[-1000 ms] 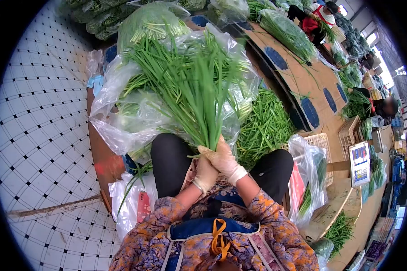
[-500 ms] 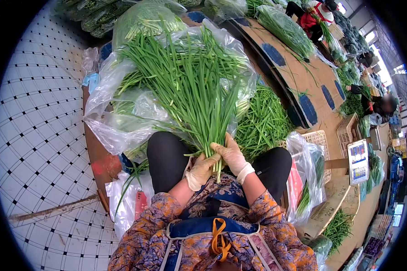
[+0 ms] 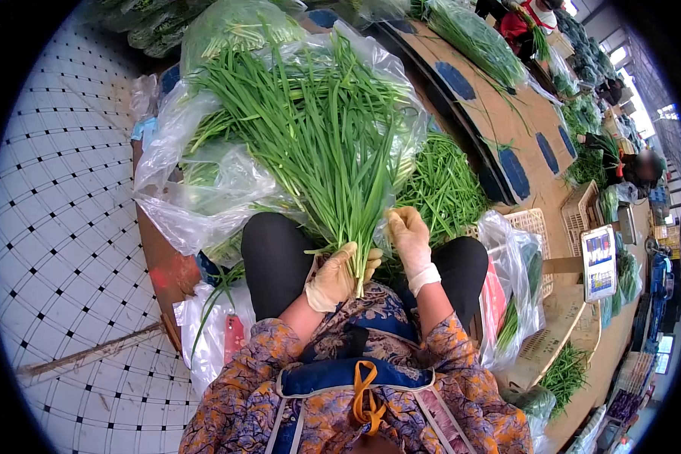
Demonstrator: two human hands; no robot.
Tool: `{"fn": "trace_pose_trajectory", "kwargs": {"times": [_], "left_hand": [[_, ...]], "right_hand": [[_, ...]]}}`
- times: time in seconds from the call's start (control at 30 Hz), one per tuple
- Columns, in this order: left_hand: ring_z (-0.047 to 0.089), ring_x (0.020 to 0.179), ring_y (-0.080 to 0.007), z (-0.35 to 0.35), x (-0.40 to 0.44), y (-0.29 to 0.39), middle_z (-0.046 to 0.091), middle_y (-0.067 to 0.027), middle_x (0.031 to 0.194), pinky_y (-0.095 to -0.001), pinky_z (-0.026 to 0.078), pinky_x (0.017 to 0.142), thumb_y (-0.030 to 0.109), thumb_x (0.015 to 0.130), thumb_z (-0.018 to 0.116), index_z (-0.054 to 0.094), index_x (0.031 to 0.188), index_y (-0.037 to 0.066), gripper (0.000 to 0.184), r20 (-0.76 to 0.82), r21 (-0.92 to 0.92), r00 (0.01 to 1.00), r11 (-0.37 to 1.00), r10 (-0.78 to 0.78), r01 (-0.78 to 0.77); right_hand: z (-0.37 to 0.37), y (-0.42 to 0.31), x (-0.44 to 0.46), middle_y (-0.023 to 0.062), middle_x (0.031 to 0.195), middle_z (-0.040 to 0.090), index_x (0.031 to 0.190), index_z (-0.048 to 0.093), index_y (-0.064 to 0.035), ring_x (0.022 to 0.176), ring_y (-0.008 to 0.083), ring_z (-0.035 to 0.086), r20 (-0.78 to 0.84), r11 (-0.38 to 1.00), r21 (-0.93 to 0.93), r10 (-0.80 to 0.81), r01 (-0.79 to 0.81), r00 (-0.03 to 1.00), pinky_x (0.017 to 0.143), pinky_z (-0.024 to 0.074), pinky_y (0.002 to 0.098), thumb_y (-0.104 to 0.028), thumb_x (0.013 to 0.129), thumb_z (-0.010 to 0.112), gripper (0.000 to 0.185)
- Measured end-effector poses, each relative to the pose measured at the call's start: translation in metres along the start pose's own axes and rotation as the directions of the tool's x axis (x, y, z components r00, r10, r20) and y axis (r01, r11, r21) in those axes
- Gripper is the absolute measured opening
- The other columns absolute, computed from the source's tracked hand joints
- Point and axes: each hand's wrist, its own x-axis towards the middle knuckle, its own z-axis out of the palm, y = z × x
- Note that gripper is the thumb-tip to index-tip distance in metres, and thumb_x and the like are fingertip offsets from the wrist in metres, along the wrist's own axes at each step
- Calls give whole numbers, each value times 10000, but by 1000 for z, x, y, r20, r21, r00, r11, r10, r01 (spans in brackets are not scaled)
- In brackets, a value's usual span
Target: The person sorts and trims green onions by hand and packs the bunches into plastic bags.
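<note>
A large bunch of garlic chives fans out away from me, its stem ends gathered low between my knees. My left hand, in a pale glove, is wrapped round these stems, with the cut ends poking out below. To the right of the stems, my gloved right hand is raised with its fingers curled together; whether anything is in them is hidden. Under the leaves lies an open clear plastic bag with more chives. A heap of loose chives lies just beyond my right hand.
Right of my knee are a bagged bundle, a plastic crate and a scale display. A filled bag stands at the back. Tiled floor lies left. Other people work at the far right.
My right hand has let go of the stems and moved up and to the right, away from my left hand. The left hand keeps its hold on the bunch.
</note>
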Motion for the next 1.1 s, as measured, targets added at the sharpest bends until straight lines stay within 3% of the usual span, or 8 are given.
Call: {"fn": "trace_pose_trajectory", "kwargs": {"times": [0.13, 0.4, 0.43, 0.53, 0.77, 0.87, 0.93, 1.1], "left_hand": [[592, 951, -274, 1, 3, -3, 575, -201, 1088, -340, 511, 768, 361, 935, 384, 418, 1234, 8, 464, 0, 48, 1000, 999, 26, -26], [551, 906, -158, 22, 3, 1, 549, -62, 1029, -297, 464, 801, 382, 955, 319, 414, 1255, 67, 444, 159, -26, 982, 994, 106, -104], [542, 844, -135, 27, 3, 4, 547, -48, 964, -278, 464, 755, 316, 965, 311, 438, 1216, 60, 381, 179, 283, 973, 940, 145, -192], [543, 838, -122, 9, 9, -3, 560, -56, 981, -260, 461, 736, 256, 964, 303, 483, 1129, 37, 328, -18, 410, 982, 897, 188, -164], [618, 736, -206, 7, 13, -1, 623, -133, 866, -335, 529, 672, 249, 915, 468, 521, 1047, 24, 266, -303, 176, 945, 982, 120, -68], [615, 765, -235, 13, 16, -2, 618, -138, 898, -352, 530, 675, 229, 917, 461, 503, 1085, 31, 264, -365, 104, 924, 991, 111, -79], [609, 771, -235, -10, 22, -4, 608, -140, 912, -360, 527, 673, 204, 916, 454, 500, 1096, 31, 254, -211, 161, 971, 984, 109, -75], [600, 799, -215, 1, 19, -4, 607, -105, 916, -340, 524, 662, 74, 874, 499, 528, 1046, 6, 187, -330, 289, 930, 955, 160, -62]], "right_hand": [[21, -40, 1, 38, 685, 571, 928, 549, -11, 592, 108, 544, 139, 943, -224, 282, -247, 949, 477, 473, 256, -250, 866, 558, 247], [16, -16, -24, 27, 687, 561, 945, 567, -16, 552, 92, 513, 296, 999, 6, -52, 53, 954, 511, 469, 246, -166, 867, 562, 169], [11, -16, -32, 46, 724, 574, 940, 567, 15, 628, 96, 544, 364, 997, 17, -74, 72, 929, 549, 476, 233, -112, 865, 562, 148], [5, -13, -43, 71, 772, 595, 951, 563, 36, 635, 114, 572, 372, 982, 183, -121, 55, 920, 551, 487, 224, -90, 860, 567, 156], [-30, -21, -20, 69, 764, 634, 1016, 537, -17, 549, 67, 530, -98, 772, 620, -99, 139, 990, 477, 426, 168, -208, 909, 504, 221], [-28, -10, -22, 37, 648, 604, 977, 558, -52, 507, 53, 504, 58, 993, 39, 105, -107, 993, 426, 374, 158, -284, 887, 537, 250], [-9, -17, -39, 25, 624, 578, 869, 555, -25, 518, 75, 520, 287, 969, -177, 219, -173, 933, 456, 417, 196, -292, 848, 603, 272], [12, 23, -37, 5, 626, 542, 804, 544, -12, 532, 71, 503, 327, 991, -135, 60, -17, 943, 471, 418, 223, -207, 831, 632, 216]]}}
